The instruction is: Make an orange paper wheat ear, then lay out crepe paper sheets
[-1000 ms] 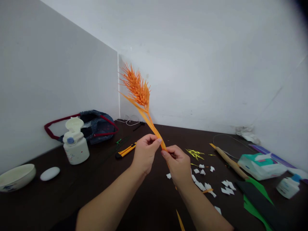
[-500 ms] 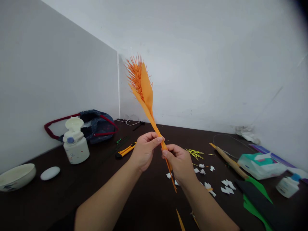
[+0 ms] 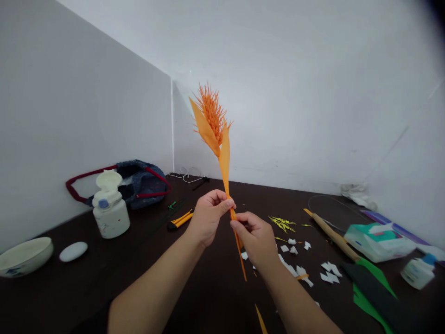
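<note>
An orange handmade wheat ear (image 3: 210, 111) with bristly tips and two smooth pointed leaves (image 3: 225, 153) stands nearly upright in the middle of the view, leaning a little left. My left hand (image 3: 213, 215) pinches its stem between thumb and fingers, just below the leaves. Right beneath, my right hand (image 3: 253, 234) also pinches the stem. Thin orange stem ends (image 3: 242, 264) hang below the fingers. Part of the stem is hidden behind my fingertips.
On the dark table (image 3: 194, 297) lie a yellow utility knife (image 3: 181, 219), white paper scraps (image 3: 329, 272), yellow strips (image 3: 282, 223) and a tissue pack (image 3: 378, 241). A white bottle (image 3: 111, 215), a bowl (image 3: 26, 257) and a denim bag (image 3: 149, 185) are at left; a glue bottle (image 3: 417, 272) is at right.
The wheat ear has turned about its stem, so the leaves now show on both sides of the bristly head. It stands more upright, its top shifted right. Both hands keep their pinch.
</note>
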A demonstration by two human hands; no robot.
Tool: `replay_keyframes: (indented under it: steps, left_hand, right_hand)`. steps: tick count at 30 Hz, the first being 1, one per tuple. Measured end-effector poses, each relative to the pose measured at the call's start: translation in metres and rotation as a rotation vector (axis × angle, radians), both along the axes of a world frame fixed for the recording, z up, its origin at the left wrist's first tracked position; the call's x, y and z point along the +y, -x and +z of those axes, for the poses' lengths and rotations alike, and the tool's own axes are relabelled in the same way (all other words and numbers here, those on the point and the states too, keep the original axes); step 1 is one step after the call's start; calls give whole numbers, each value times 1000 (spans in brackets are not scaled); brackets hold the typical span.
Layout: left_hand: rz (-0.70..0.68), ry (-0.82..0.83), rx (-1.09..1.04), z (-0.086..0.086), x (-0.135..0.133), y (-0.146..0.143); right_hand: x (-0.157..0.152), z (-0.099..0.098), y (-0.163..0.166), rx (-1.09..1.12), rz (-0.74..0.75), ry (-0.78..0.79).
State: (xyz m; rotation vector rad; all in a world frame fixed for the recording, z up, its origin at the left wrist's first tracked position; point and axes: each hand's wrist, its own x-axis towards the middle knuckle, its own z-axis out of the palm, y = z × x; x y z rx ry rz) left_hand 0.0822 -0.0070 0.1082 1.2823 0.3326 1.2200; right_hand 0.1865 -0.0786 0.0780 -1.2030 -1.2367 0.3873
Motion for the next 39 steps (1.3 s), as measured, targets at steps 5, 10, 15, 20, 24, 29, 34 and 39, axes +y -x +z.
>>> replay_keyframes:
  steps: [5,10,15,20,24,29,34,39]
  left_hand:
    - [52,-17,35,-1,0,-1]
    - [87,-31,88,-2,-2,-3]
    - [104,-51,110,-3,-1,-3]
    - [49,-77,157,-1,2,2]
    - [63,-75,155,2,1,3]
    - [39,-47,162,3,0,5]
    - [57,-20,164,3,1,4]
    - [108,-10,174,0,0,0]
  right_hand:
    - [2,-3,1,-116,-81,-33]
    - [3,-5,0,-207,-123,-53]
    - [2,-1,-3,-191,-108,-13]
    - [4,-1,-7,-3,32,93]
    - [8,-6,-8,282,248,110]
    - [9,-9,-7,529,378,166]
    - [11,-11,-5,436,268,136]
    - [9,-12,-8,-82,-33,-34]
